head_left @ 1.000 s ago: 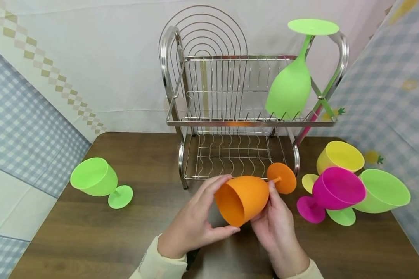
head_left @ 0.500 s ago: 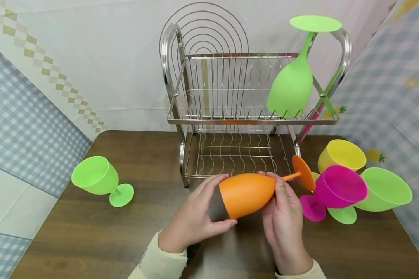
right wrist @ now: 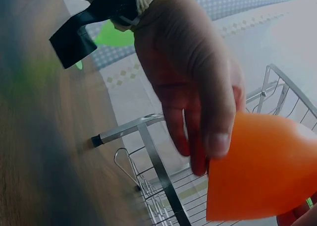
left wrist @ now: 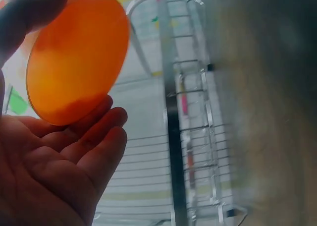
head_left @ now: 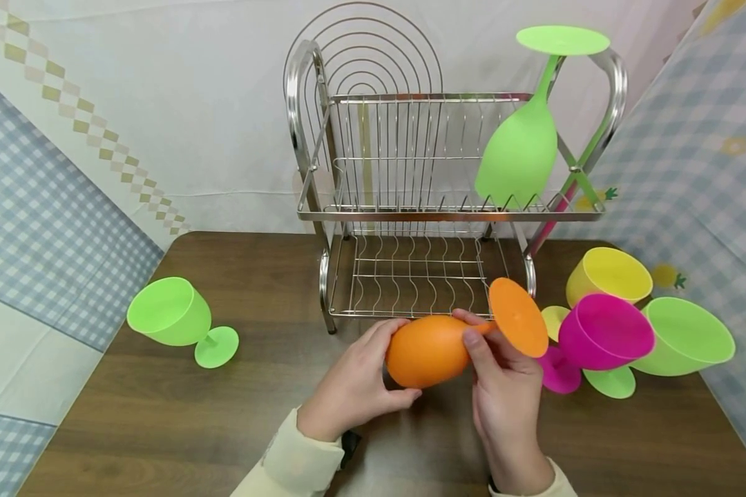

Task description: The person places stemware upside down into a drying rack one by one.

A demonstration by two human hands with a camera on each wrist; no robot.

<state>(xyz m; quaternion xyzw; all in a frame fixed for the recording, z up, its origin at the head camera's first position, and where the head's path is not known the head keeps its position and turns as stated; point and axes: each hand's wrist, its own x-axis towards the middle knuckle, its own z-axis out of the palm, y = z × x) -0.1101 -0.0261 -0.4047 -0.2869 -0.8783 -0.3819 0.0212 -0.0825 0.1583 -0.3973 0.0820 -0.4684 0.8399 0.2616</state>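
An orange wine goblet (head_left: 427, 352) lies on its side in the air above the table, its foot tipped up to the right. My left hand (head_left: 356, 384) holds the bowl at its rim, thumb below and fingers above in the head view. At the other end, my right hand (head_left: 508, 393) pinches the goblet where bowl meets stem. In the left wrist view the orange bowl's mouth (left wrist: 79, 57) faces the camera, between left thumb and fingers. The right wrist view shows the left thumb and fingers at the rim of the orange bowl (right wrist: 262, 171).
Behind the hands stands a two-tier metal dish rack (head_left: 410, 217). A green goblet (head_left: 519, 152) is upside down on its upper tier. Yellow (head_left: 615, 276), magenta (head_left: 606, 335) and green (head_left: 686, 342) goblets stand together at right. Another green goblet (head_left: 170, 314) stands at left.
The orange goblet has turned in the hands: its mouth faced the camera a second ago, now its foot does. The right hand's grip along the stem has shifted; the left stays near the rim.
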